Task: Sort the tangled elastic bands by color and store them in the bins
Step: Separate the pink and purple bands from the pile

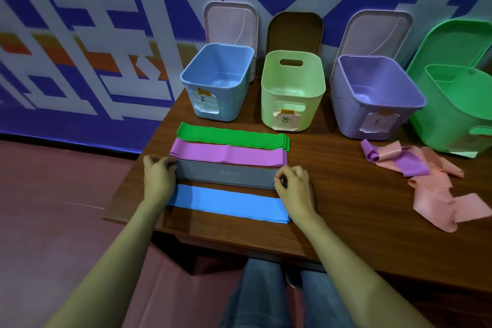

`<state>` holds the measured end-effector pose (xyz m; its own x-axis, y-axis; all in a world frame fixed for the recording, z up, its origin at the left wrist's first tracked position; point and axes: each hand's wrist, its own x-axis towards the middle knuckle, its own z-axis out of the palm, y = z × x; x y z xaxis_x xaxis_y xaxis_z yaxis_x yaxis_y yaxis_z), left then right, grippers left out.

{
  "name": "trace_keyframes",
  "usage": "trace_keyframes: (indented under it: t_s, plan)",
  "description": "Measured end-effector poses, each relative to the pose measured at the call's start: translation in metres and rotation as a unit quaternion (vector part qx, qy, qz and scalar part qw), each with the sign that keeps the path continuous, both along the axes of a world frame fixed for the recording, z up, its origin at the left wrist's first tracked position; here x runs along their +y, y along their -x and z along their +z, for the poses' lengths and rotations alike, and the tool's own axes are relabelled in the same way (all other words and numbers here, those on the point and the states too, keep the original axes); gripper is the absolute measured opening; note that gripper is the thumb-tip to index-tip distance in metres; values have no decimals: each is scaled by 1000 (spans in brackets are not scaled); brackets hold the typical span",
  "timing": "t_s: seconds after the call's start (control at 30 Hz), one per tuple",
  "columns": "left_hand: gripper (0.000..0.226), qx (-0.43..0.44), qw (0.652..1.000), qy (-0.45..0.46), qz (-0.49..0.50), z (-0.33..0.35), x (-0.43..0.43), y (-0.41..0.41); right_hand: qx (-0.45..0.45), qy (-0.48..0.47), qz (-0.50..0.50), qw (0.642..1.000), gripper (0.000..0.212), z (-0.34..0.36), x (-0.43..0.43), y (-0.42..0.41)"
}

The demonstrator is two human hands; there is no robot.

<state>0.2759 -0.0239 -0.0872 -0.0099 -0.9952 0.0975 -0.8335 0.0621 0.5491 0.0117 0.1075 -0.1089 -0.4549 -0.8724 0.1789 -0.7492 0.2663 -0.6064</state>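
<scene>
A: Where is the flat stack of grey stretchy bands (226, 174)?

B: On the brown wooden table (332, 194), right in front of the person. It is the third stripe in a row of four. Behind it lie the flat purple stack (229, 153) and the flat bright green stack (231, 136). Nearer the person lies the flat blue stack (229, 202).

A: What are the hands doing?

B: The left hand (159, 173) has its fingers curled on the left end of the grey stack. The right hand (292, 181) pinches the right end. So both hands hold it, one at each end.

A: Which way does the stack run?

B: Its long side runs left to right, straight across between the two hands. Neither hand is nearer. Each has its own end.

A: Where are the bins?

B: Past the stacks, at the back of the table. There is a light blue plastic bin (213, 104), a pale green bin with handle holes (292, 98), a purple bin (346, 104) and a big green bin (447, 125) far to the right. Their paper labels are too small to read.

A: What comes next?

B: I think the grey stack must go up and away from the person, over the purple and green stacks, to a bin. I cannot tell which bin is for grey. A knot of pink and purple bands (415, 176) on the right is not sorted yet.
</scene>
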Motion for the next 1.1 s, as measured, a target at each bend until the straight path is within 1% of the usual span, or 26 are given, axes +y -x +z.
trace_keyframes:
  t_s: [0.03, 0.1, 0.17, 0.23, 0.33, 0.47, 0.5, 0.53, 0.57, 0.6, 0.67, 0.77, 0.87, 0.9, 0.97, 1.1]
  plan:
    - [23, -37, 999, 19, 6, -1, 2, 1, -3, 5, -12, 1000, 4, 0, 1, 0]
    - [22, -141, 988, 57, 12, -4, 5, 4, 1, 0, -21, 1000, 6, 1, 1, 4]
    - [26, -213, 975, 62, -7, -7, 9, 6, 10, -19, -8, 1000, 8, 3, 2, 7]
    - [28, -239, 969, 54, -19, -6, 12, 7, 19, -31, 5, 999, 10, 5, 4, 7]
    - [18, -257, 965, 45, -15, -4, 21, 12, 18, -40, 27, 999, 11, 5, 8, 8]
    - [10, -248, 968, -6, -37, -4, 36, 28, -79, -40, 49, 995, 17, 13, 15, 14]
    - [11, -237, 971, -23, -35, 0, 41, 34, -87, -43, 57, 994, 21, 16, 18, 16]
    - [17, -232, 972, -30, -31, 2, 46, 43, -89, -45, 63, 993, 24, 20, 20, 18]
    - [26, -228, 973, -14, -28, 3, 50, 53, -85, -47, 66, 993, 27, 25, 24, 21]
    - [34, -225, 974, -3, -40, 7, 54, 65, -75, -49, 68, 994, 29, 30, 28, 25]
    - [42, -205, 974, 28, -94, 17, 67, 96, -27, -46, 60, 997, 33, 40, 37, 36]
    - [45, -178, 964, 56, -187, 33, 92, 152, 57, -43, 8, 997, 42, 52, 55, 59]
    - [46, -137, 952, 85, -261, 40, 115, 206, 113, -38, -48, 992, 45, 61, 74, 89]
    - [46, -121, 948, 91, -281, 42, 123, 223, 122, -32, -64, 990, 44, 62, 81, 99]
    - [45, -117, 936, 92, -318, 45, 135, 254, 131, -27, -97, 986, 44, 62, 97, 121]
    - [45, -123, 911, 88, -383, 45, 148, 311, 135, -72, -154, 976, 47, 59, 121, 165]
